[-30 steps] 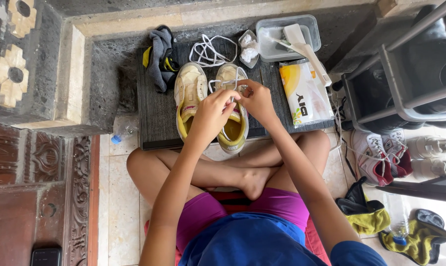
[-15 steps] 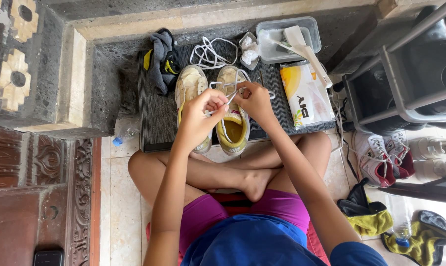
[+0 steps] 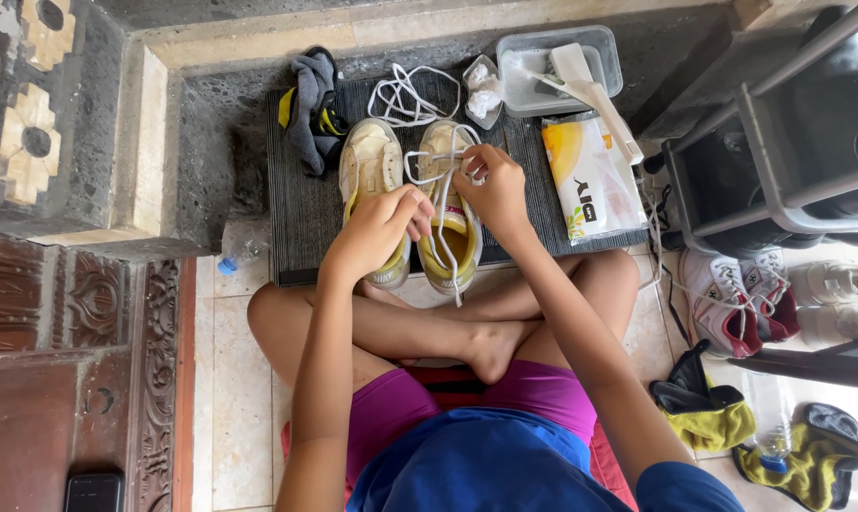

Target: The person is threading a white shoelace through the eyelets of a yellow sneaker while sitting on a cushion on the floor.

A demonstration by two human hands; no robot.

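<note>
Person sits cross-legged on tile floor, pair of worn cream/yellow shoes on dark ribbed mat (image 3: 296, 204) in front. Right shoe (image 3: 448, 223) being laced; left shoe (image 3: 372, 180) just beside it, touching. Left hand (image 3: 377, 228) grip pinched shut on white lace (image 3: 440, 194) near the eyelets; right hand (image 3: 493, 190) grip pinched on the same lace w/ fingertips, higher up. Lace: light, limp, thin, prob. slips unless pinched near the end. Shoe: light, soft canvas, stiffer at sole; steady it by the sole/heel. Spare lace (image 3: 405, 95), plastic tub (image 3: 557, 66) behind.
</note>
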